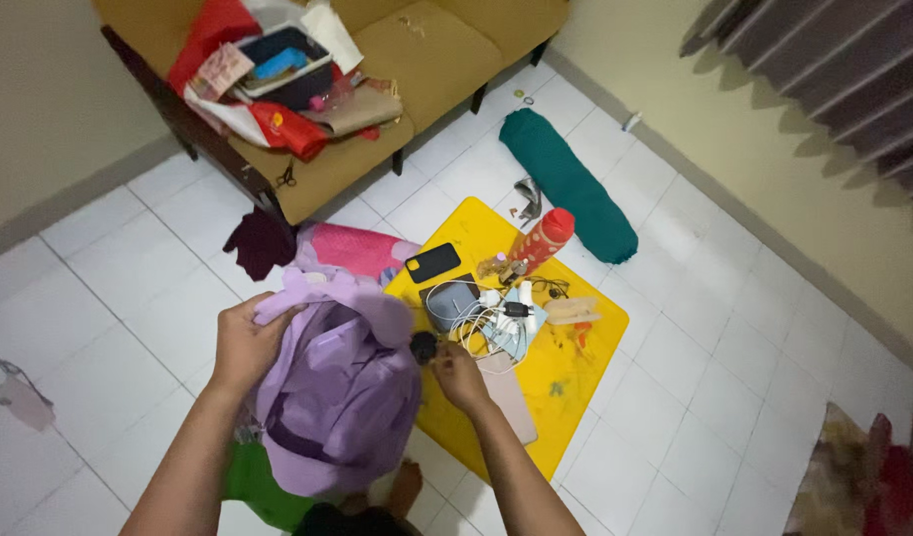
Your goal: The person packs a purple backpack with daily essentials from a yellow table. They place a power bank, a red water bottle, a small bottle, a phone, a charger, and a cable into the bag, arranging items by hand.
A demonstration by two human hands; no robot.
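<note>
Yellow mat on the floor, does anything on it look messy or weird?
Yes. White cables lie in a loose tangle on the yellow mat, and the red bottle lies tipped on its side. The left hand grips a purple backpack; the right hand pinches a small black thing.

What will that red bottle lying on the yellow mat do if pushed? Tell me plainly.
The red bottle lies on its side, so its round body would probably roll across the yellow mat rather than slide. It looks rigid, likely keeping its shape when gripped. Small clutter beside its cap end might stop it; its weight cannot be judged.
</note>
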